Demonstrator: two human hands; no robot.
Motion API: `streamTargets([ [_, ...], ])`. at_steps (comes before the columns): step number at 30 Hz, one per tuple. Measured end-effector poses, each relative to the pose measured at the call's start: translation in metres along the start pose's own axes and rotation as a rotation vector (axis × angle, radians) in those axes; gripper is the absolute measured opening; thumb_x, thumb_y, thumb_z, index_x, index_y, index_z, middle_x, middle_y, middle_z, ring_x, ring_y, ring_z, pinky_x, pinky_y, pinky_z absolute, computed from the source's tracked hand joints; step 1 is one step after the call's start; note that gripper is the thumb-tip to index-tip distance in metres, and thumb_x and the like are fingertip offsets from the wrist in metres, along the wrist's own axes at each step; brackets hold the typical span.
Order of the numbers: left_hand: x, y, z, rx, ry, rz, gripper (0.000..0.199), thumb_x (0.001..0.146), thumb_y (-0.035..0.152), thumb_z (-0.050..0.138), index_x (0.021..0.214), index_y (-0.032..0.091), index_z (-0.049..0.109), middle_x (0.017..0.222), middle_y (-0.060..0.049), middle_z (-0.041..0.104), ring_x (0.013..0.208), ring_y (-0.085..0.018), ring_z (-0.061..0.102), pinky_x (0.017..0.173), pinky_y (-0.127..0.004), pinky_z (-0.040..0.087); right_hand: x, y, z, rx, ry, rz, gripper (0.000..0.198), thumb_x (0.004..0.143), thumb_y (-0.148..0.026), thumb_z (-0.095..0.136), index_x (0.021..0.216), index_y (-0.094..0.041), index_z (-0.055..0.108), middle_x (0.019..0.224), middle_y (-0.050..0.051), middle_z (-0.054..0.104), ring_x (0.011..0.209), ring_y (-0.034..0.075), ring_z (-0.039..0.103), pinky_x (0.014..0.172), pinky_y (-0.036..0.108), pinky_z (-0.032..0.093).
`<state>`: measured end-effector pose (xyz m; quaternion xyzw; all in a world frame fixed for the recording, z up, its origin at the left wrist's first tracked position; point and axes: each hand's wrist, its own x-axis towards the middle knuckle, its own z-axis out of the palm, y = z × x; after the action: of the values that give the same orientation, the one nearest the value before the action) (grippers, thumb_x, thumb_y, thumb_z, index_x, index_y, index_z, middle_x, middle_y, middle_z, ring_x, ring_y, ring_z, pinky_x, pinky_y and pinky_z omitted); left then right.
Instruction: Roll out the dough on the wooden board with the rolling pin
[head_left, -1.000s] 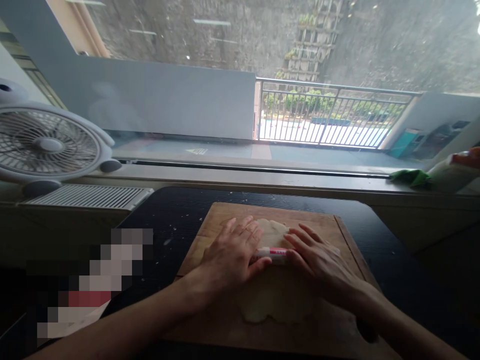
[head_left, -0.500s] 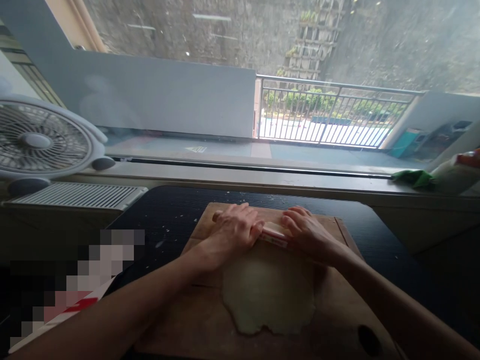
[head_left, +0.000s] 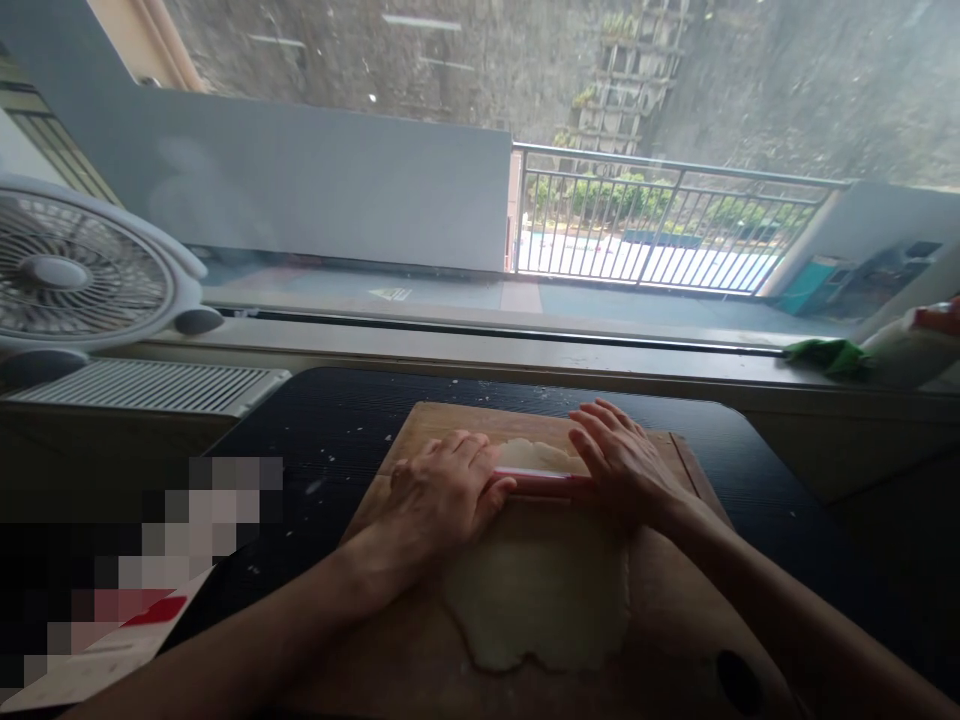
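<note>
The dough (head_left: 536, 600) is a big, thin, pale sheet. Its near edge is wavy, with a little dip in it, and its far edge is bumpy. A rolling pin (head_left: 544, 482) lies across it, nearer the far edge. The middle of the pin looks pink and red with a shiny white line. Its ends are hidden under the hands.

The left hand (head_left: 446, 490) is open and lies palm down over the left part of the pin. Its fingers are close together and bend a little, and its thumb points in along the near side. The right hand (head_left: 622, 460) is open too, over the right part. Its fingers stretch forward with small gaps. Both arms reach in from the bottom corners. Most of the dough is on the near side of the hands, between the arms.

Under the dough is a wooden board (head_left: 675, 620). The board sits on a black table (head_left: 322, 430) with white specks on it.
</note>
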<state>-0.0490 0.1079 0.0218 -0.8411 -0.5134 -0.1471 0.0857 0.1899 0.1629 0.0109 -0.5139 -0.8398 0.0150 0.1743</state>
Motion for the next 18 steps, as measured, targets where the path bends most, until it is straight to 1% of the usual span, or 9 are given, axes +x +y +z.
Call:
streamTargets([
  [2, 0.006, 0.003, -0.003, 0.011, -0.021, -0.026, 0.036, 0.090, 0.042, 0.036, 0.096, 0.017, 0.061, 0.098, -0.008, 0.060, 0.092, -0.021, 0.054, 0.081, -0.037, 0.042, 0.008, 0.004, 0.002, 0.022, -0.021, 0.032, 0.049, 0.093, -0.043, 0.022, 0.123, -0.016, 0.050, 0.129, 0.009, 0.048, 0.126, 0.024, 0.034, 0.104, 0.043, 0.030],
  [3, 0.005, 0.004, -0.004, 0.026, -0.027, -0.017, 0.035, 0.090, 0.042, 0.036, 0.095, 0.018, 0.061, 0.093, -0.007, 0.060, 0.087, -0.021, 0.054, 0.079, -0.037, 0.042, 0.006, 0.002, 0.000, 0.030, -0.033, 0.033, 0.049, 0.093, -0.043, 0.022, 0.123, -0.016, 0.050, 0.129, 0.009, 0.049, 0.126, 0.024, 0.034, 0.104, 0.043, 0.030],
  [6, -0.017, 0.010, -0.007, 0.075, 0.012, 0.052, 0.032, 0.088, 0.039, 0.042, 0.112, 0.023, 0.056, 0.092, -0.005, 0.059, 0.083, -0.021, 0.052, 0.075, -0.037, 0.039, -0.025, -0.014, -0.010, 0.036, -0.079, -0.013, 0.045, 0.092, -0.043, 0.027, 0.123, -0.019, 0.049, 0.129, 0.006, 0.049, 0.129, 0.024, 0.030, 0.105, 0.044, 0.029],
  [8, -0.039, 0.013, -0.008, 0.086, 0.039, 0.086, 0.038, 0.087, 0.036, 0.047, 0.124, 0.029, 0.048, 0.095, -0.003, 0.059, 0.083, -0.021, 0.052, 0.075, -0.037, 0.038, -0.053, -0.028, -0.019, 0.039, -0.118, -0.057, 0.040, 0.091, -0.041, 0.032, 0.124, -0.024, 0.048, 0.132, 0.003, 0.047, 0.131, 0.023, 0.026, 0.105, 0.042, 0.029],
  [11, -0.062, 0.015, -0.009, 0.055, 0.035, 0.114, 0.043, 0.086, 0.030, 0.048, 0.129, 0.032, 0.042, 0.099, -0.002, 0.059, 0.086, -0.019, 0.053, 0.078, -0.036, 0.038, -0.078, -0.040, -0.029, 0.059, -0.177, -0.127, 0.034, 0.091, -0.038, 0.036, 0.121, -0.030, 0.050, 0.131, -0.002, 0.047, 0.132, 0.021, 0.024, 0.105, 0.039, 0.030],
  [12, -0.065, 0.015, -0.008, 0.041, 0.034, 0.117, 0.044, 0.086, 0.029, 0.048, 0.130, 0.031, 0.042, 0.101, -0.002, 0.059, 0.087, -0.019, 0.053, 0.079, -0.035, 0.038, -0.078, -0.040, -0.029, 0.060, -0.183, -0.128, 0.034, 0.091, -0.038, 0.036, 0.121, -0.030, 0.050, 0.130, -0.002, 0.048, 0.132, 0.021, 0.025, 0.105, 0.039, 0.029],
  [14, -0.064, 0.012, -0.007, 0.022, 0.034, 0.108, 0.044, 0.086, 0.030, 0.048, 0.130, 0.029, 0.042, 0.104, -0.003, 0.058, 0.091, -0.020, 0.053, 0.081, -0.035, 0.039, -0.062, -0.036, -0.024, 0.049, -0.166, -0.102, 0.035, 0.091, -0.038, 0.034, 0.121, -0.029, 0.050, 0.128, -0.001, 0.050, 0.131, 0.021, 0.027, 0.105, 0.040, 0.028],
  [16, -0.056, 0.009, -0.005, 0.016, 0.041, 0.090, 0.044, 0.086, 0.031, 0.048, 0.130, 0.027, 0.042, 0.105, -0.005, 0.058, 0.093, -0.021, 0.054, 0.081, -0.036, 0.040, -0.033, -0.028, -0.014, 0.036, -0.123, -0.065, 0.038, 0.092, -0.039, 0.030, 0.121, -0.026, 0.050, 0.126, 0.002, 0.052, 0.130, 0.022, 0.027, 0.105, 0.041, 0.026],
  [18, -0.048, 0.006, -0.003, 0.028, 0.051, 0.070, 0.043, 0.087, 0.032, 0.047, 0.129, 0.025, 0.044, 0.105, -0.006, 0.059, 0.093, -0.021, 0.054, 0.081, -0.036, 0.041, 0.001, -0.020, -0.004, 0.035, -0.094, -0.002, 0.043, 0.092, -0.044, 0.026, 0.123, -0.024, 0.049, 0.129, 0.003, 0.049, 0.131, 0.023, 0.025, 0.104, 0.042, 0.026],
])
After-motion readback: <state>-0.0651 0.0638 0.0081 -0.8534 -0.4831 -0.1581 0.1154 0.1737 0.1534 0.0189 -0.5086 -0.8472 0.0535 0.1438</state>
